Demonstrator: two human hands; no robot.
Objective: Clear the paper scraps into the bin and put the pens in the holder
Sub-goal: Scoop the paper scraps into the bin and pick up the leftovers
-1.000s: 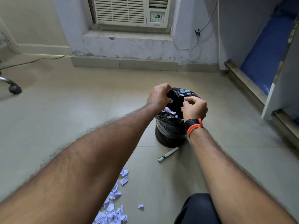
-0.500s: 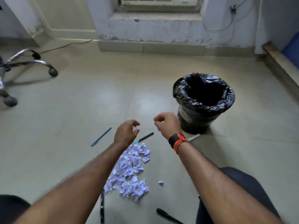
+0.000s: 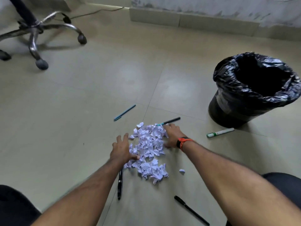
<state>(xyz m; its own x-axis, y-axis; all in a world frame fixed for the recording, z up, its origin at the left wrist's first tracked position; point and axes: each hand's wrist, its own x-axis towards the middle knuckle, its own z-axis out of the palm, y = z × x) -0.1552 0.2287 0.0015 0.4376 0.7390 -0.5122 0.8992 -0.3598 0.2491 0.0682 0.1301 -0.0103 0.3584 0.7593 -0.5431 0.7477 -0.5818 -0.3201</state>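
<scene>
A heap of crumpled white paper scraps (image 3: 149, 150) lies on the tiled floor in front of me. My left hand (image 3: 121, 149) rests flat against the heap's left edge, fingers spread. My right hand (image 3: 172, 135), with an orange wristband, presses on the heap's right side, fingers apart. A black bin (image 3: 255, 88) lined with a black bag stands to the right. Pens lie scattered: a blue pen (image 3: 124, 112), a black and teal pen (image 3: 169, 121), a white and green marker (image 3: 219, 132), a black pen (image 3: 120, 185) under my left forearm, another black pen (image 3: 190, 209) near my knee.
An office chair base (image 3: 37, 30) with castors stands at the back left. A low wall ledge (image 3: 192, 20) runs along the back. One stray scrap (image 3: 182, 171) lies right of the heap. My knees show at both lower corners. No pen holder is in view.
My hands left the bin's rim, came back toward me and dropped onto the scrap heap, one on each side. The view tilted down and left.
</scene>
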